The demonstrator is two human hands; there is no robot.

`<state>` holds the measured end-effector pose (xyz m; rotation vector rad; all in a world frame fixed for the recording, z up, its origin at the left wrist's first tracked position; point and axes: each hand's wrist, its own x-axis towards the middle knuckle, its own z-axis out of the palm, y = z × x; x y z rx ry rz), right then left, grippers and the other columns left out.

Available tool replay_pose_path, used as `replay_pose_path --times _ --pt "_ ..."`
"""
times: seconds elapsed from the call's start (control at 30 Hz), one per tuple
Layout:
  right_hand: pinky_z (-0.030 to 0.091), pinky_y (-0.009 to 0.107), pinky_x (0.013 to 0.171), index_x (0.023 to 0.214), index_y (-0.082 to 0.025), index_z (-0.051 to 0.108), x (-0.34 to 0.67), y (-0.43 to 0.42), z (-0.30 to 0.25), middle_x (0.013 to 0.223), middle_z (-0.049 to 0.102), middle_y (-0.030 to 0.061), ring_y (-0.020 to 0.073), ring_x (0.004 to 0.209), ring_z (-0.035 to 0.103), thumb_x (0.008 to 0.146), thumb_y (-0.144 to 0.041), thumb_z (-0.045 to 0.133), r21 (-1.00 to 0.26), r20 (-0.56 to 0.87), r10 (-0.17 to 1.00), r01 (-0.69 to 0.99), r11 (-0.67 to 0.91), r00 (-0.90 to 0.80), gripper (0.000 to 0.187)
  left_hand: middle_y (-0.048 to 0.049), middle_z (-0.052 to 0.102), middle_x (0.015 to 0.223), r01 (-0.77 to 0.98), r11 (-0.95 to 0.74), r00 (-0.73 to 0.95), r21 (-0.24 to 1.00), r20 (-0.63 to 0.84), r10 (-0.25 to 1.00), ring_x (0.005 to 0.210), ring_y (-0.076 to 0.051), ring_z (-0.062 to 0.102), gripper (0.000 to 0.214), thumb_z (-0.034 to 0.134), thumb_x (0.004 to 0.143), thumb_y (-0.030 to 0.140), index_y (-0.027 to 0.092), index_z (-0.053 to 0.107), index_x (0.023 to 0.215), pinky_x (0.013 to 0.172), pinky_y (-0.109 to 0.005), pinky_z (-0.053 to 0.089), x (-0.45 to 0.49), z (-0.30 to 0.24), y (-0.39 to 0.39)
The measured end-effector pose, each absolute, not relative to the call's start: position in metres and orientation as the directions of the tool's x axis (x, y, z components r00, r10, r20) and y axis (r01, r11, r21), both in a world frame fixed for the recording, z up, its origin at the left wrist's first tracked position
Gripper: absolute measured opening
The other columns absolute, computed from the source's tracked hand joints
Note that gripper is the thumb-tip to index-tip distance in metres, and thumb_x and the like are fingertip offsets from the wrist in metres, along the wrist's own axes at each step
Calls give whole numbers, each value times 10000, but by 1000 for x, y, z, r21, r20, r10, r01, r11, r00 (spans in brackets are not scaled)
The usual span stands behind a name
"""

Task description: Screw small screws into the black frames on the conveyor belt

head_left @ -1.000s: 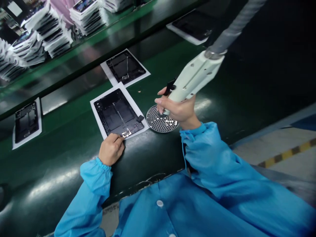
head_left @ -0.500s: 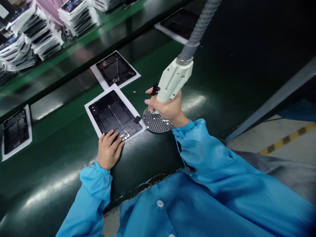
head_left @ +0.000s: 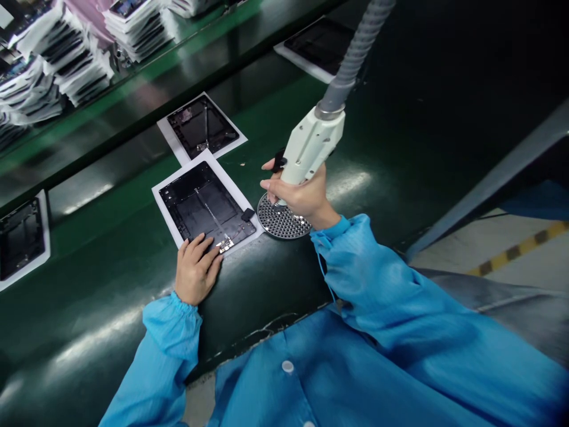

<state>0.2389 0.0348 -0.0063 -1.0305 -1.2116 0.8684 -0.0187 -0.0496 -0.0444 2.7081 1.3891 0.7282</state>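
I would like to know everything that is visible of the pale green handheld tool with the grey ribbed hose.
The pale green handheld tool has a long, faceted body, apparently hard plastic, with small dark recesses. A silvery collar joins its upper end to the grey ribbed hose, which leaves the top of the picture. A black lever sits at its side. It is tilted, its top leaning rightward. The right hand grips its lower part above a round perforated metal dish; its tip is mostly hidden.

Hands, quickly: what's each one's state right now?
Left hand: open, at the tablet's near edge.
Right hand: closed around the pale tool.
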Motion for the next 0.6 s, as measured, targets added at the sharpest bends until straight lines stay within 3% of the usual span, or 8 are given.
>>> replay_pose_path --times 0.23,0.37,0.6 --pt "478 325 455 821 -230 608 232 27 5 467 541 -53 132 397 506 661 -332 783 -930 341 919 -69 360 200 259 -130 667 1179 781 -592 476 198 423 771 1201 -283 573 189 589 904 285 176 717 990 1011 -508 436 -16 -50 -42" --pt "488 314 474 862 -230 595 202 15 16 479 527 -59 125 416 512 677 -371 771 -938 309 947 -136 318 83 291 -115 657 1203 814 -536 424 225 402 812 1213 -277 561 230 555 922 333 194 723 997 1036 -514 412 -11 -55 -35" --pt "494 300 506 838 -194 596 144 12 5 564 553 -39 116 476 524 673 -243 713 -965 208 973 -181 188 -98 208 -143 593 1294 822 -516 430 241 331 840 1265 -267 511 300 482 951 326 190 686 1124 1064 -510 376 -8 -55 -38"
